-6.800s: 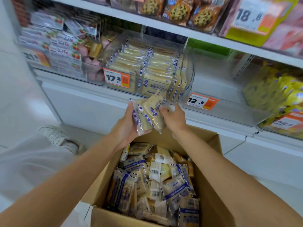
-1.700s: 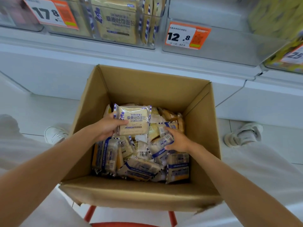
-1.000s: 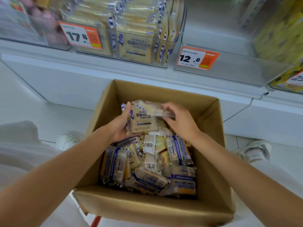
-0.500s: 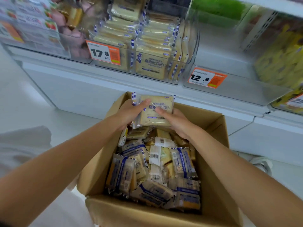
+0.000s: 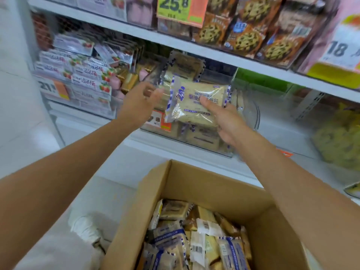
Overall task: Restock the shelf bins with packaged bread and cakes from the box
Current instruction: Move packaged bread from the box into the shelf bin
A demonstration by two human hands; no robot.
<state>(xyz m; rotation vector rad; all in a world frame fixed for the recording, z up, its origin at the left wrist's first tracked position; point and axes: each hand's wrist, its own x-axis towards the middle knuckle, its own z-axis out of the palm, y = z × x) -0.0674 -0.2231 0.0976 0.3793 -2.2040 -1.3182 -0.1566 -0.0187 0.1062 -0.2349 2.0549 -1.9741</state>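
Thumb [image 5: 206, 104] flat on the printed front, the other fingers hidden behind the back: that is how my right hand [image 5: 228, 123] clamps the bread packet [image 5: 194, 110]. The packet stands nearly upright with its label toward me. It rises from my palm toward eleven o'clock, and its lower right corner is buried in my grip. It hangs in front of the clear bin [image 5: 255, 114], above the stacked packets [image 5: 202, 137] that lie inside. A second packet [image 5: 185, 65] of the same kind sits tilted at twelve o'clock from the one I hold, high on that stack.

My left hand [image 5: 139, 101] is at nine o'clock of the bread packet, palm turned toward it. Its fingers [image 5: 153, 92] are apart, loosely bent and gripping nothing. Their tips are just beside the wrapper's left edge, but blur keeps me from telling whether they touch it.

At six o'clock of the view the cardboard box [image 5: 214, 186] stands open beneath my forearms, with wrapped bread and cakes [image 5: 194, 240] heaped in it. An orange price tag [image 5: 164, 122] shows on the bin front at seven o'clock of the held packet. Strawberry-printed packs [image 5: 87, 75] fill the neighbouring bin at ten o'clock of my left hand. Cookie bags [image 5: 243, 36] line the shelf above, at one o'clock. A white shoe [image 5: 85, 228] rests on the floor at nine o'clock of the box.
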